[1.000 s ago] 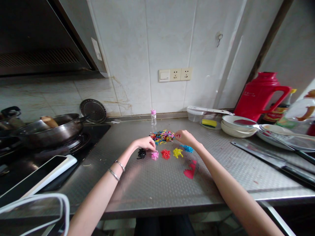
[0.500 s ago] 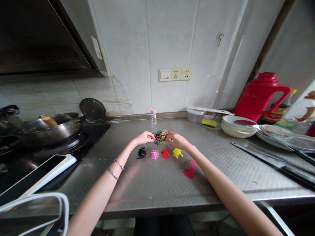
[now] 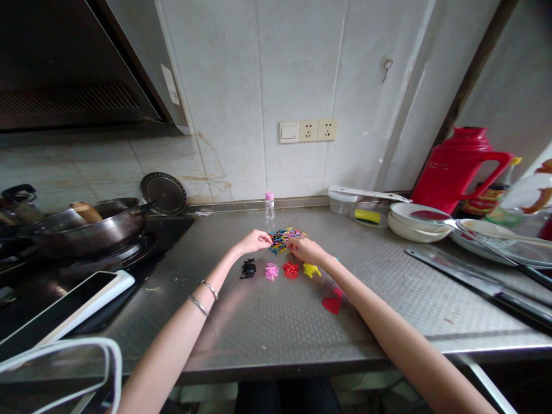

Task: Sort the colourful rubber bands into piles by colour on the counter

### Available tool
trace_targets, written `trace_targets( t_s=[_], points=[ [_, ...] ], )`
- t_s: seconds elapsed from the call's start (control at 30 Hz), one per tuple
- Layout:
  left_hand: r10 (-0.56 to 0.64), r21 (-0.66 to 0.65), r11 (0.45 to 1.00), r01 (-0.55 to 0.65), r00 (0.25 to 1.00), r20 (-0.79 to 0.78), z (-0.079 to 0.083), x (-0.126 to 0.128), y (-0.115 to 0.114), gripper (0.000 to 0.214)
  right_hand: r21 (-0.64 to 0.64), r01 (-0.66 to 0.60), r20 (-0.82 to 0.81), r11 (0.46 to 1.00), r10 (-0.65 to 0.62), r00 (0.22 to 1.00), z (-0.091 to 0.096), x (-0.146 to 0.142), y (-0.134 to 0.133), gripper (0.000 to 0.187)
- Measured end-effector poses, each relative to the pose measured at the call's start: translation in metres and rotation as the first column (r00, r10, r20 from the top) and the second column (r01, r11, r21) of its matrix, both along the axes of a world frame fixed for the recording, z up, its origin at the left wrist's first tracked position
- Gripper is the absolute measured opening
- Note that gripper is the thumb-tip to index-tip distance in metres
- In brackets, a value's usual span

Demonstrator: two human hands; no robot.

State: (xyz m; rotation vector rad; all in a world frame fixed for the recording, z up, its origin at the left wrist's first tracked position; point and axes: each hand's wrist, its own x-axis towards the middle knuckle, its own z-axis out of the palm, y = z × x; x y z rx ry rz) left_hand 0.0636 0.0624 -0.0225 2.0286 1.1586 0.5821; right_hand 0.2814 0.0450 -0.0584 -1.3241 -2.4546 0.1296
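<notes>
A mixed pile of small coloured elastic bands (image 3: 285,237) lies on the steel counter (image 3: 267,322). My left hand (image 3: 255,241) pinches at the pile's left edge, fingers closed. At the pile's near right edge my right hand (image 3: 307,249) has its fingers curled into the bands. In front of the pile sit sorted little heaps: black (image 3: 248,268), pink (image 3: 271,271), red (image 3: 290,269) and yellow (image 3: 311,269). My right forearm hides whatever lies to the right of the yellow heap. A red scrap (image 3: 332,301) lies nearer the counter's front.
A small clear bottle with a pink cap (image 3: 269,206) stands behind the pile. A wok (image 3: 81,227) sits on the stove at left, with a phone (image 3: 64,310) nearer me. Bowls (image 3: 416,221), a red thermos (image 3: 457,167), plates and a knife (image 3: 478,282) crowd the right.
My left hand rose from the black and pink heaps to the pile's left edge. My right hand slid left along the pile, and its forearm now covers the blue heap.
</notes>
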Motion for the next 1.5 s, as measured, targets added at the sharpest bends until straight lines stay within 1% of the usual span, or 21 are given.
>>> trace_targets(
  t_s=[0.17, 0.3, 0.43, 0.53, 0.63, 0.7, 0.77, 0.83, 0.9, 0.93, 0.97, 1.1, 1.17, 1.23, 1.37, 1.5],
  points=[
    [0.003, -0.007, 1.000, -0.003, 1.000, -0.009, 0.002, 0.000, -0.003, 0.027, 0.001, -0.018, 0.012, 1.000, 0.018, 1.000, 0.001, -0.002, 0.002, 0.023],
    [0.001, -0.023, 1.000, -0.001, 1.000, -0.010, 0.001, 0.000, -0.003, 0.031, 0.027, -0.027, -0.071, 0.999, 0.029, 0.997, 0.007, -0.001, 0.000, 0.023],
    [0.000, -0.021, 1.000, 0.000, 1.000, 0.002, -0.003, -0.001, 0.001, 0.034, -0.008, -0.055, -0.188, 0.998, 0.053, 0.981, 0.018, 0.012, 0.001, 0.023],
    [0.006, -0.034, 0.999, -0.006, 1.000, -0.003, -0.006, -0.002, 0.003, 0.034, -0.061, -0.047, -0.233, 0.997, 0.032, 0.972, 0.027, 0.027, 0.004, 0.022],
    [0.007, -0.039, 0.999, -0.008, 1.000, -0.010, -0.007, -0.002, 0.004, 0.034, -0.181, -0.064, -0.200, 0.981, 0.027, 0.979, 0.035, 0.041, 0.003, 0.021],
    [0.003, -0.035, 0.999, -0.004, 1.000, -0.012, -0.008, -0.002, 0.004, 0.035, -0.303, -0.125, -0.159, 0.945, 0.079, 0.984, 0.039, 0.048, -0.001, 0.023],
    [0.001, -0.032, 0.999, -0.002, 1.000, -0.019, -0.008, -0.002, 0.004, 0.036, -0.412, -0.178, -0.138, 0.894, 0.132, 0.982, 0.042, 0.052, -0.004, 0.023],
    [0.003, -0.031, 1.000, -0.004, 1.000, -0.031, -0.007, -0.002, 0.003, 0.036, -0.485, -0.191, -0.136, 0.854, 0.142, 0.980, 0.043, 0.054, -0.007, 0.022],
    [-0.001, -0.029, 1.000, 0.000, 0.999, -0.039, -0.007, -0.001, 0.002, 0.036, -0.521, -0.182, -0.135, 0.834, 0.130, 0.982, 0.042, 0.055, -0.008, 0.022],
    [-0.006, -0.027, 1.000, 0.005, 0.999, -0.040, -0.007, -0.001, 0.002, 0.035, -0.518, -0.174, -0.132, 0.837, 0.123, 0.984, 0.042, 0.055, -0.007, 0.022],
    [-0.011, -0.025, 1.000, 0.010, 0.999, -0.040, -0.007, -0.001, 0.002, 0.034, -0.498, -0.163, -0.129, 0.852, 0.113, 0.985, 0.041, 0.056, -0.006, 0.022],
    [-0.017, -0.021, 1.000, 0.016, 0.999, -0.043, -0.010, -0.002, 0.003, 0.033, -0.310, -0.049, -0.123, 0.949, 0.011, 0.992, 0.035, 0.055, 0.001, 0.027],
    [-0.018, -0.021, 1.000, 0.017, 0.999, -0.047, -0.012, -0.002, 0.004, 0.033, -0.241, -0.005, -0.116, 0.971, -0.023, 0.993, 0.029, 0.054, 0.005, 0.029],
    [-0.016, -0.024, 1.000, 0.015, 0.998, -0.053, -0.015, -0.003, 0.006, 0.032, -0.216, 0.001, -0.098, 0.976, -0.023, 0.995, 0.022, 0.051, 0.008, 0.029],
    [-0.011, -0.032, 0.999, 0.010, 0.998, -0.059, -0.020, -0.004, 0.010, 0.033, -0.219, 0.001, -0.064, 0.976, -0.015, 0.998, 0.008, 0.045, 0.013, 0.029],
    [-0.023, -0.025, 0.999, 0.022, 0.999, -0.048, -0.024, -0.005, 0.012, 0.033, -0.217, -0.005, -0.061, 0.976, -0.009, 0.998, 0.003, 0.044, 0.018, 0.030]
  ],
)
